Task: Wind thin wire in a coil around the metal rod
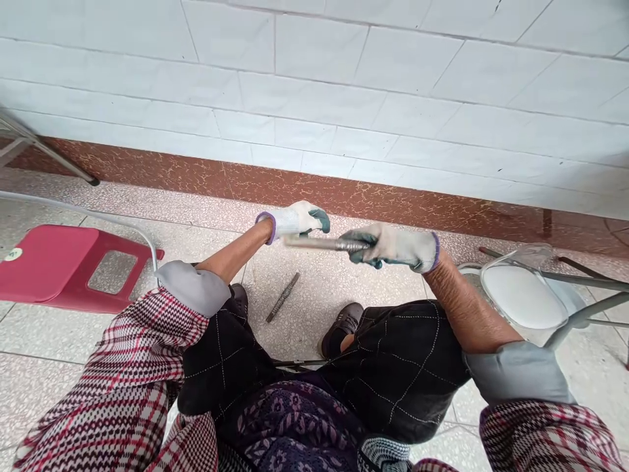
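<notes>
In the head view, my right hand (393,245), in a white glove with dark green fingers, grips one end of a pale rod (314,243). Bright metal wire looks coiled round the rod close to my fingers. The rod lies roughly level above the floor and its far end is blurred. My left hand (299,219), gloved the same way, is curved just above that far end, thumb and fingers apart; whether it touches the rod is unclear. A second, darker wire-wound rod (283,297) rests on the floor between my shoes.
At the left stands a red plastic stool (59,265) behind a white curved tube (122,221). A folding chair with a white seat (525,296) is at the right. Ahead, a tiled wall (319,49) meets a brown skirting (304,181). Metal legs (54,154) stand at the upper left.
</notes>
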A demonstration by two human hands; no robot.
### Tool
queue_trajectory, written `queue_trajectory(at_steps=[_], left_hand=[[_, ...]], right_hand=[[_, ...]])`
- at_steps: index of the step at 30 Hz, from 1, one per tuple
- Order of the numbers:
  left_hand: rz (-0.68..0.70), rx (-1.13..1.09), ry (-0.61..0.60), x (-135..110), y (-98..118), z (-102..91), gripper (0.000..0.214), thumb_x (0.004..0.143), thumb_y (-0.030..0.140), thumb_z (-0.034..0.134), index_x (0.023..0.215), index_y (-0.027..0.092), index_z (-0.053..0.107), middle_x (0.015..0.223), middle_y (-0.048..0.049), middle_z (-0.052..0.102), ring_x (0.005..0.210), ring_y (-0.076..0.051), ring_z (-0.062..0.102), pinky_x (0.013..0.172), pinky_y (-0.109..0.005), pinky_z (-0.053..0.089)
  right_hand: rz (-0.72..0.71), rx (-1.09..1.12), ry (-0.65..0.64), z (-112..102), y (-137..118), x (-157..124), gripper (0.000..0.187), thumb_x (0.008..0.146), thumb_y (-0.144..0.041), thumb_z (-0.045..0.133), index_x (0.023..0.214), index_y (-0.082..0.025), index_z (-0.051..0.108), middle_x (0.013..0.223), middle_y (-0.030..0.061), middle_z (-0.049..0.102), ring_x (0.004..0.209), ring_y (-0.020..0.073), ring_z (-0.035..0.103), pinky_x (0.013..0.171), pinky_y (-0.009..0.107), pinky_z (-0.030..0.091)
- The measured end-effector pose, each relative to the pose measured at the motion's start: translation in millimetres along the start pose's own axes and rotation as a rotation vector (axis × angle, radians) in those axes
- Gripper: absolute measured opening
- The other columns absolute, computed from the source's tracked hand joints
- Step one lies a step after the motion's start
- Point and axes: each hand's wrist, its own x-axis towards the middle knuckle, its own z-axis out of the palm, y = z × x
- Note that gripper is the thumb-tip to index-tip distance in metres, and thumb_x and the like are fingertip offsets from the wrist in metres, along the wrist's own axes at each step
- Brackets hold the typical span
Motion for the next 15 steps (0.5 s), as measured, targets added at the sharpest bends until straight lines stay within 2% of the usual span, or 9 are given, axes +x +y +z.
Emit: queue_trajectory(at_steps=[2, 4, 6, 8, 10, 12, 15], left_hand=[[-0.006, -0.012, 0.026, -2, 3, 2.5, 0.037, 0.085, 0.032, 0.076, 0.119, 0.022, 0.086, 0.093, -0.0087, 0.074, 0.081, -0.021, 0.058, 0.063, -0.033, 0.043], [-0.013, 0.002, 0.029, -5, 7, 7.0, 0.041, 0.087, 0.034, 0.074, 0.123, 0.02, 0.085, 0.086, -0.0089, 0.072, 0.076, -0.02, 0.058, 0.06, -0.033, 0.04], [-0.026, 0.05, -0.001, -8, 11, 13.2, 0.042, 0.086, 0.034, 0.071, 0.122, 0.018, 0.085, 0.077, -0.0079, 0.069, 0.068, -0.019, 0.055, 0.058, -0.032, 0.036], [-0.045, 0.115, -0.021, -10, 14, 18.2, 0.041, 0.084, 0.035, 0.072, 0.119, 0.017, 0.084, 0.069, -0.0065, 0.066, 0.062, -0.018, 0.051, 0.056, -0.033, 0.033], [-0.049, 0.156, -0.015, -11, 15, 18.6, 0.04, 0.083, 0.034, 0.073, 0.117, 0.016, 0.085, 0.067, -0.0064, 0.066, 0.061, -0.019, 0.051, 0.057, -0.033, 0.033], [-0.04, 0.163, 0.02, -10, 15, 13.4, 0.036, 0.082, 0.03, 0.073, 0.113, 0.015, 0.085, 0.07, -0.0075, 0.067, 0.063, -0.019, 0.053, 0.059, -0.034, 0.034], [-0.034, 0.151, 0.054, -6, 13, -0.5, 0.031, 0.081, 0.023, 0.072, 0.107, 0.014, 0.086, 0.077, -0.0082, 0.069, 0.068, -0.019, 0.056, 0.062, -0.034, 0.037]], right_hand=[[-0.069, 0.198, 0.029, -3, -6, -1, 0.039, 0.074, -0.037, 0.08, 0.109, -0.019, 0.077, 0.08, 0.0016, 0.067, 0.063, 0.015, 0.058, 0.053, 0.027, 0.048], [-0.11, 0.403, 0.132, -4, -7, 4, 0.039, 0.075, -0.035, 0.076, 0.109, -0.018, 0.074, 0.081, 0.0008, 0.064, 0.06, 0.0127, 0.053, 0.051, 0.026, 0.046], [-0.079, 0.421, 0.255, -2, -1, 14, 0.038, 0.077, -0.031, 0.073, 0.113, -0.018, 0.072, 0.08, 0.0004, 0.063, 0.06, 0.0127, 0.051, 0.051, 0.027, 0.045], [-0.02, 0.181, 0.336, 0, 7, 25, 0.037, 0.083, -0.027, 0.069, 0.119, -0.018, 0.072, 0.084, 0.0026, 0.067, 0.065, 0.0161, 0.057, 0.058, 0.03, 0.047], [0.023, -0.198, 0.351, 3, 14, 34, 0.034, 0.089, -0.025, 0.065, 0.122, -0.02, 0.074, 0.095, 0.0071, 0.074, 0.079, 0.0218, 0.066, 0.07, 0.033, 0.05], [0.069, -0.501, 0.278, 6, 16, 37, 0.034, 0.093, -0.023, 0.062, 0.125, -0.021, 0.074, 0.109, 0.0105, 0.077, 0.092, 0.0261, 0.07, 0.077, 0.035, 0.049], [0.111, -0.652, 0.131, 9, 10, 34, 0.037, 0.097, -0.024, 0.06, 0.132, -0.023, 0.073, 0.115, 0.0112, 0.078, 0.093, 0.0262, 0.071, 0.074, 0.034, 0.046]])
